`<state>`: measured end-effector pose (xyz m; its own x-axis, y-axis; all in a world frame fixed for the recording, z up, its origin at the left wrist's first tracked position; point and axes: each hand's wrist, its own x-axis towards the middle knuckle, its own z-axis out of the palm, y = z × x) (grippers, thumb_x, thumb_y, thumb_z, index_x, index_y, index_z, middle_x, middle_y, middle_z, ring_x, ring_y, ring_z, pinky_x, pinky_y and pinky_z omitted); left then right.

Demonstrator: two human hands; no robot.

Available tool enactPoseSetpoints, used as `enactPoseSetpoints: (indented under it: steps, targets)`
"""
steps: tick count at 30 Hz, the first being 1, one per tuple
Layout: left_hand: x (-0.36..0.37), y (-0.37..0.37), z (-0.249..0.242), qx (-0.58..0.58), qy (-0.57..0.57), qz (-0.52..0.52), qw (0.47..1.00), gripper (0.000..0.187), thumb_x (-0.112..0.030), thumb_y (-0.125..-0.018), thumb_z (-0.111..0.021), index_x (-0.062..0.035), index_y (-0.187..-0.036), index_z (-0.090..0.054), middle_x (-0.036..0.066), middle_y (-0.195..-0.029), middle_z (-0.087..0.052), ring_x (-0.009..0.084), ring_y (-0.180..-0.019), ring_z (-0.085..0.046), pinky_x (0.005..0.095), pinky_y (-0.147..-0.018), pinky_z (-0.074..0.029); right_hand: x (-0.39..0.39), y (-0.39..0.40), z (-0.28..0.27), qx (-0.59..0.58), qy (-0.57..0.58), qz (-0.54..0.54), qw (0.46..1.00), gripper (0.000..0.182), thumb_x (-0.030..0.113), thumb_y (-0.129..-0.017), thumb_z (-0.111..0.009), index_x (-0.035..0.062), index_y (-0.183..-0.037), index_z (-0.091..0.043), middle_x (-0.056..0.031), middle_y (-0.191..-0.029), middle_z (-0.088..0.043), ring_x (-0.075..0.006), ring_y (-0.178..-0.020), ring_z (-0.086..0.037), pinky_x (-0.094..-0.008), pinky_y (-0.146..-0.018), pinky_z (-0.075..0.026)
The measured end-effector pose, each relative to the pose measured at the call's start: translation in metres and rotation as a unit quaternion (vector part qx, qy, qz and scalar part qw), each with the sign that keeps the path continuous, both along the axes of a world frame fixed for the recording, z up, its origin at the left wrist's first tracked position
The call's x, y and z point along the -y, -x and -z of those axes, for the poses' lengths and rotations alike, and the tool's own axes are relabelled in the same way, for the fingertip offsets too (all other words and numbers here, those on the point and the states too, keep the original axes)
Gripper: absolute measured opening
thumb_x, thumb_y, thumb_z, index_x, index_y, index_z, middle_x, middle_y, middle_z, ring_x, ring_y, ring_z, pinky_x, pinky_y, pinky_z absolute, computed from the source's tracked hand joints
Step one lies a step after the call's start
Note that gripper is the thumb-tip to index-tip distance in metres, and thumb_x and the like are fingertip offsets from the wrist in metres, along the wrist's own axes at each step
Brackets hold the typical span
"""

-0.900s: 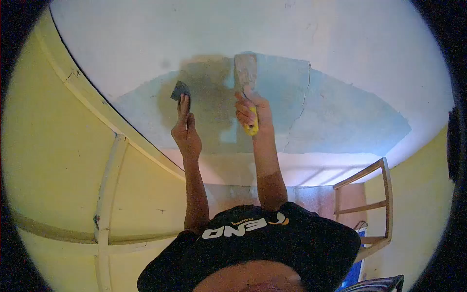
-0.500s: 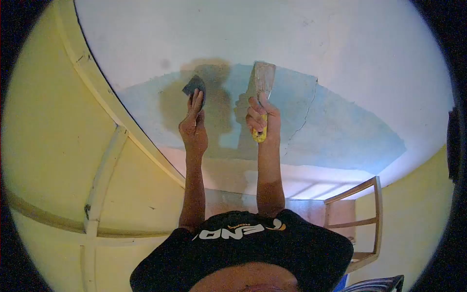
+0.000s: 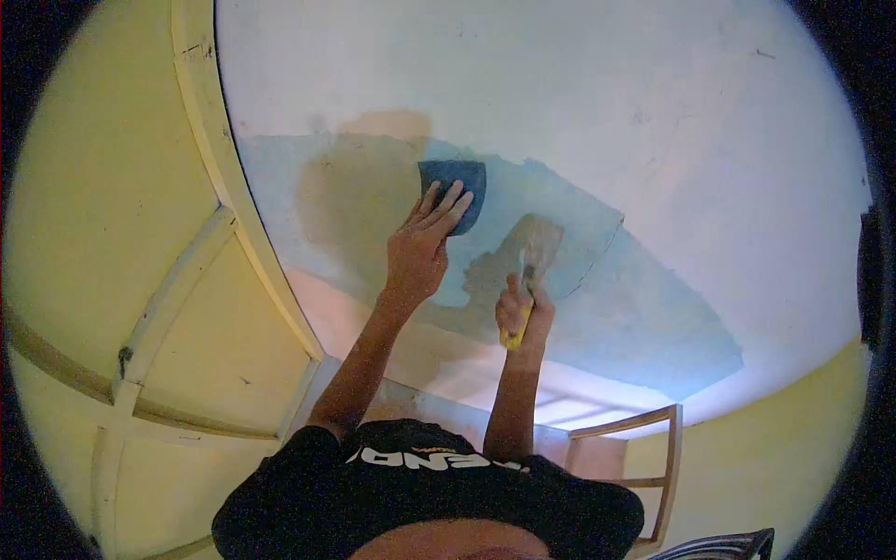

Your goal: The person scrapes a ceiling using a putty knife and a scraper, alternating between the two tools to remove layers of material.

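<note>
Against the pale blue patch of wall [image 3: 653,308], my left hand [image 3: 420,252] lies over a dark square of sandpaper [image 3: 455,171], fingers spread on its face and pressing it to the surface. My right hand [image 3: 527,308] grips the yellow handle of a putty knife [image 3: 543,241], fingers wrapped round it. Its broad, stained blade points up, lower and to the right of the sandpaper. A thin crack [image 3: 597,261] runs down the wall just right of the blade.
White wall surface [image 3: 560,75] surrounds the blue patch. Yellow panels with wooden battens [image 3: 177,289] stand along the left. At lower right is an open wooden frame [image 3: 670,476], with a dark curved object [image 3: 719,546] below it. Shadows fall on the wall.
My left hand has moved right with the sandpaper, which now lies flatter against the wall. My right hand has dropped lower with the putty knife, and the view has shifted.
</note>
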<state>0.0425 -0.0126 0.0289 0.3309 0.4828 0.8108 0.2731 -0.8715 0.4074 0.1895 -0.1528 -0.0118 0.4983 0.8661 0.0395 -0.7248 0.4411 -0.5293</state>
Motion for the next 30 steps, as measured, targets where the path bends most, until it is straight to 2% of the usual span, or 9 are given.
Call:
enactPoseSetpoints:
  steps: [2, 6, 7, 12, 16, 17, 20, 23, 30]
  targets:
    - [-0.004, -0.015, -0.009, 0.004, -0.033, -0.014, 0.999, 0.071, 0.004, -0.081, -0.057, -0.0208, -0.147, -0.054, 0.003, -0.154, -0.05, 0.0321, -0.143, -0.045, 0.046, -0.117, -0.039, 0.019, -0.001, 0.006, 0.017, -0.016, -0.045, 0.999, 0.049, 0.047, -0.108, -0.037, 0.0026, -0.116, -0.055, -0.0051, -0.067, -0.046, -0.0117, -0.037, -0.036, -0.0257, -0.027, -0.029]
    - [0.002, -0.057, -0.017, -0.1, -0.126, 0.11, 0.981, 0.075, 0.003, -0.079, -0.058, -0.0218, -0.149, -0.051, 0.002, -0.158, -0.045, 0.0294, -0.147, -0.039, 0.0462, -0.122, -0.031, 0.034, -0.01, 0.043, -0.002, -0.021, -0.08, 0.997, 0.065, 0.058, -0.107, -0.028, 0.0002, -0.117, -0.056, -0.0058, -0.063, -0.046, -0.0143, -0.035, -0.036, -0.0283, -0.027, -0.031]
    - [0.002, -0.063, -0.013, -0.105, -0.13, 0.111, 0.98, 0.075, 0.004, -0.079, -0.058, -0.0217, -0.149, -0.051, 0.002, -0.159, -0.044, 0.0291, -0.148, -0.038, 0.0461, -0.123, -0.03, 0.039, -0.005, 0.04, -0.023, 0.067, -0.022, 0.997, 0.058, 0.053, -0.108, -0.028, 0.0024, -0.118, -0.056, -0.0058, -0.063, -0.045, -0.0158, -0.036, -0.037, -0.0294, -0.029, -0.033]
    - [-0.022, -0.065, 0.0, 0.041, -0.088, -0.058, 0.994, 0.075, 0.006, -0.078, -0.057, -0.0196, -0.149, -0.052, 0.003, -0.159, -0.044, 0.0309, -0.146, -0.042, 0.0498, -0.121, -0.031, 0.061, -0.004, 0.069, -0.042, 0.003, -0.043, 0.998, 0.042, 0.043, -0.109, -0.031, 0.0089, -0.112, -0.055, -0.0054, -0.062, -0.044, -0.0167, -0.04, -0.04, -0.0317, -0.032, -0.037]
    - [-0.007, -0.067, 0.011, -0.046, -0.081, 0.015, 0.995, 0.069, 0.003, -0.08, -0.056, -0.0171, -0.146, -0.055, 0.009, -0.155, -0.049, 0.0386, -0.145, -0.041, 0.0519, -0.12, -0.032, 0.062, -0.014, 0.09, -0.033, 0.022, -0.052, 0.998, 0.038, 0.042, -0.108, -0.039, 0.0089, -0.103, -0.056, -0.005, -0.062, -0.044, -0.0175, -0.041, -0.04, -0.032, -0.034, -0.038]
    - [-0.01, -0.065, 0.018, -0.003, -0.064, 0.001, 0.998, 0.067, 0.002, -0.082, -0.055, -0.0166, -0.146, -0.055, 0.01, -0.154, -0.05, 0.0396, -0.144, -0.041, 0.0516, -0.119, -0.033, 0.06, -0.016, 0.09, -0.024, 0.026, -0.057, 0.998, 0.037, 0.042, -0.108, -0.041, 0.009, -0.101, -0.056, -0.0048, -0.062, -0.043, -0.0177, -0.041, -0.04, -0.032, -0.035, -0.038]
    - [-0.036, -0.047, 0.036, 0.12, -0.01, -0.047, 0.992, 0.061, -0.001, -0.087, -0.049, -0.0152, -0.146, -0.055, 0.013, -0.153, -0.05, 0.0416, -0.144, -0.042, 0.0494, -0.117, -0.037, 0.05, -0.015, 0.072, 0.041, 0.063, -0.037, 0.996, 0.034, 0.04, -0.106, -0.048, 0.0089, -0.093, -0.054, -0.0053, -0.064, -0.047, -0.0179, -0.043, -0.042, -0.0307, -0.037, -0.039]
    - [-0.053, -0.021, 0.06, 0.175, 0.063, -0.072, 0.98, 0.055, -0.002, -0.094, -0.046, -0.015, -0.146, -0.055, 0.012, -0.155, -0.048, 0.0395, -0.143, -0.043, 0.0442, -0.113, -0.042, 0.036, 0.002, 0.037, 0.139, 0.201, 0.07, 0.967, 0.029, 0.035, -0.107, -0.05, 0.009, -0.095, -0.051, -0.0079, -0.068, -0.055, -0.0179, -0.045, -0.051, -0.0301, -0.039, -0.042]
    - [-0.06, 0.03, 0.076, 0.147, 0.178, -0.107, 0.967, 0.053, 0.004, -0.099, -0.05, -0.0138, -0.148, -0.052, 0.013, -0.154, -0.047, 0.0286, -0.142, -0.046, 0.0359, -0.105, -0.048, -0.022, 0.008, -0.005, 0.382, 0.075, 0.11, 0.914, 0.025, 0.031, -0.105, -0.055, 0.0067, -0.105, -0.051, -0.0093, -0.071, -0.06, -0.0181, -0.048, -0.061, -0.0317, -0.04, -0.049]
